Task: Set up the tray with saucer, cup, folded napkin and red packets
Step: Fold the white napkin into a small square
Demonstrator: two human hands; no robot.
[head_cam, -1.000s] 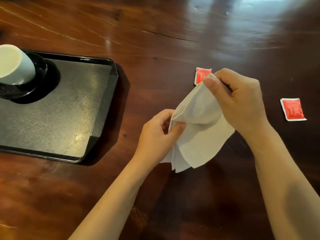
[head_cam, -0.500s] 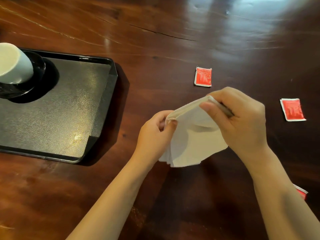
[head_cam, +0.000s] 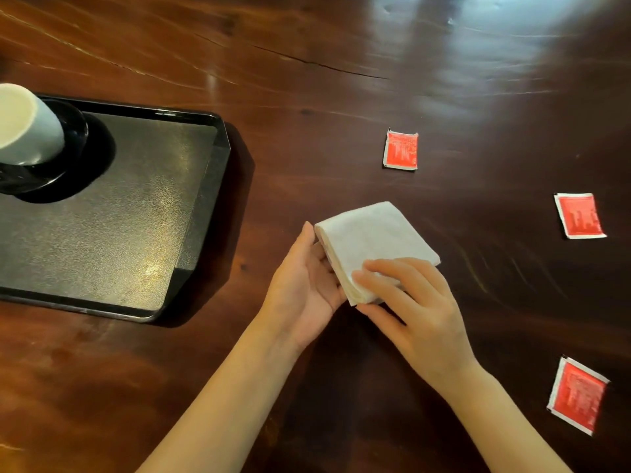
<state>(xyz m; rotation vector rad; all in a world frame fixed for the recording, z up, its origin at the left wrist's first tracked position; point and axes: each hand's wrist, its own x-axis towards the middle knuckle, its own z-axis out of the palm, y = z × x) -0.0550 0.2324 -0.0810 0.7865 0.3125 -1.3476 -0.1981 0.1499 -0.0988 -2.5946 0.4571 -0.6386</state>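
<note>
A white napkin [head_cam: 370,238], folded into a thick square, lies on the dark wooden table right of the black tray [head_cam: 136,240]. My left hand [head_cam: 304,288] lies palm up against its left edge, fingers straight. My right hand [head_cam: 415,307] presses flat on its near corner, thumb under the edge. On the tray's far left a white cup [head_cam: 25,126] stands on a black saucer [head_cam: 73,131]. Three red packets lie on the table: one beyond the napkin [head_cam: 401,150], one at the right [head_cam: 579,216], one at the near right [head_cam: 577,396].
The tray's textured floor is bare right of the saucer. A long crack [head_cam: 321,64] runs across the far tabletop, and light glares on the far right of the wood.
The napkin, held up loosely in both hands a second ago, has been folded over and laid flat on the table. My right hand moved down onto it and my left hand opened beside it.
</note>
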